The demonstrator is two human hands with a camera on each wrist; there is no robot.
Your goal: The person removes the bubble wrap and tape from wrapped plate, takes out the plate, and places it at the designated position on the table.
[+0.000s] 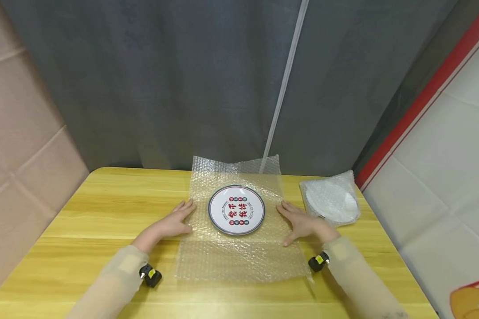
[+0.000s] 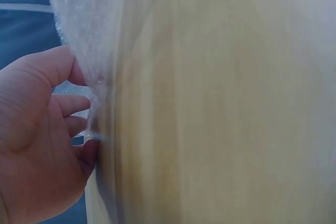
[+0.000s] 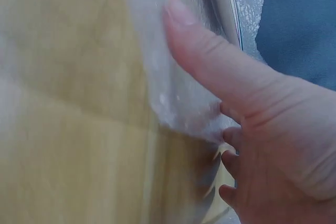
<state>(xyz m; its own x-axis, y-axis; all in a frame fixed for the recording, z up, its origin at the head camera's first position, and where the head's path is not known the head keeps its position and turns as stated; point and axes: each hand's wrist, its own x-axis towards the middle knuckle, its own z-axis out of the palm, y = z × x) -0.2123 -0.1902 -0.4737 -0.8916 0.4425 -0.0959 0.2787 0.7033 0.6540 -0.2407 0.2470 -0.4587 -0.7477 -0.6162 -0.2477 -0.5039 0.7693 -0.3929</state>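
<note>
A round white plate (image 1: 237,210) with a dark rim and red and dark printed characters lies face up near the middle of a bubble wrap sheet (image 1: 243,261). At the sheet's left edge is my left hand (image 1: 172,221), its fingertips touching the wrap. In the left wrist view those fingers (image 2: 73,106) are slightly bent along the edge of the plastic. My right hand (image 1: 303,223) rests at the right edge with fingers spread. The right wrist view shows the right thumb (image 3: 210,51) stretched out over the wrap, the other fingers by its border.
A bubble-wrapped flat round item (image 1: 330,198) lies at the back right of the wooden table (image 1: 123,204), just beyond my right hand. A grey curtain (image 1: 183,88) hangs behind the table, and the sheet's far edge rises against it. A white wall panel (image 1: 443,177) stands at right.
</note>
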